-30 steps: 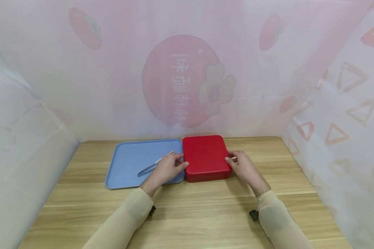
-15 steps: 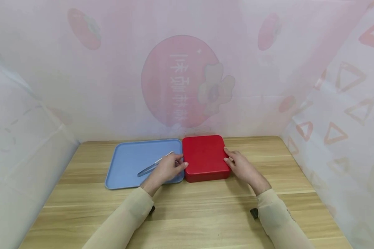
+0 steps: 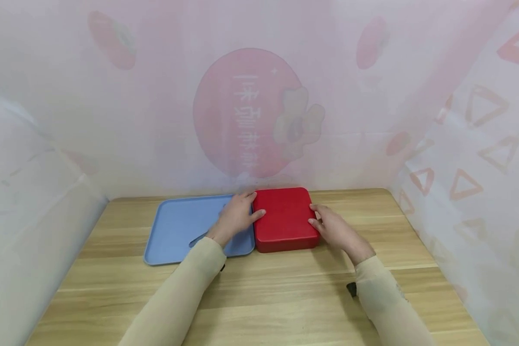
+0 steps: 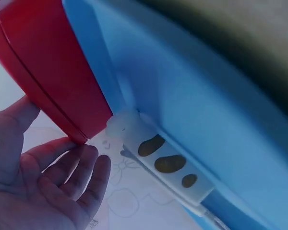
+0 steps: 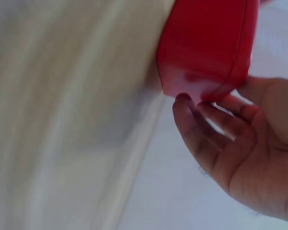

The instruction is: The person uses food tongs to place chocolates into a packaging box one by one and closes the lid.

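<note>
A red lidded box (image 3: 284, 216) stands upright on the table, its lid on. My left hand (image 3: 238, 214) holds its left side near the far corner, thumb on the lid's edge, the other fingers lightly bent. On the opposite side, my right hand (image 3: 335, 228) grips the box, thumb at the lid's rim and fingertips against the side wall, as the right wrist view shows. Directly left of the box lies a blue tray (image 3: 177, 226). Metal tongs (image 3: 198, 239) lie on it, partly hidden beneath my left hand; their white handle (image 4: 168, 163) with brown spots shows in the left wrist view.
The wooden table (image 3: 281, 298) extends in front of the box and to both sides. A pale printed backdrop (image 3: 164, 120) rises right behind the tray and box, with similar sheets at left and right.
My left hand has slid away from me along the box's left side, toward its far corner. My right fingers have shifted slightly up at the lid's edge. Box, tray and tongs stay put.
</note>
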Demonstrator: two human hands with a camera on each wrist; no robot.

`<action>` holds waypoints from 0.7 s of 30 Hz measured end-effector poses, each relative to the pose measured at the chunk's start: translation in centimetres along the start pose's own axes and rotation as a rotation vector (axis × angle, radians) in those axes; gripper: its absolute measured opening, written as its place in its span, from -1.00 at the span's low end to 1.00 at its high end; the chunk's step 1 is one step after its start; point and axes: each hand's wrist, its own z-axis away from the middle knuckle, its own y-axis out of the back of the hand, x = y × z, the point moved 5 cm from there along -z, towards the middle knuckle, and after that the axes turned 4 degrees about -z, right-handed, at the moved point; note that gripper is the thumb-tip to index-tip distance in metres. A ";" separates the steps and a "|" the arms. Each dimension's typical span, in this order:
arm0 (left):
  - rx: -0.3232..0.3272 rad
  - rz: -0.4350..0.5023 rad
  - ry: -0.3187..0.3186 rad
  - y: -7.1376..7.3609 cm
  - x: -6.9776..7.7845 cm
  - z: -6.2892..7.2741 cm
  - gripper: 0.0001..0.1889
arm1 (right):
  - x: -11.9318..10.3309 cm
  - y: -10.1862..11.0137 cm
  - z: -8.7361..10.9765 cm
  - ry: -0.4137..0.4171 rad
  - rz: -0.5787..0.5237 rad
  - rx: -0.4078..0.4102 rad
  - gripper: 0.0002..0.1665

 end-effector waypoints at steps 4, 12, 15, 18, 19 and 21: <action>-0.010 -0.069 -0.004 0.5 0.0 -0.3 -0.17 | 0.1 0.4 -1.8 -0.030 0.057 -0.057 -0.14; -0.026 -0.074 0.004 0.3 0.0 -0.1 -0.16 | 0.4 0.7 -5.1 -0.084 0.158 -0.158 -0.04; -0.028 -0.063 0.014 0.1 0.0 0.0 -0.15 | 0.7 0.8 -5.2 -0.077 0.161 -0.161 -0.05; -0.031 -0.070 0.014 0.1 -0.1 0.0 -0.16 | 1.1 0.6 -5.1 -0.062 0.143 -0.149 -0.06; -0.031 -0.076 0.010 0.1 -0.2 0.0 -0.17 | 1.2 0.6 -5.0 -0.058 0.136 -0.139 -0.08; -0.020 -0.077 0.003 0.3 -0.4 0.1 -0.20 | 1.4 0.7 -4.8 -0.050 0.125 -0.112 -0.12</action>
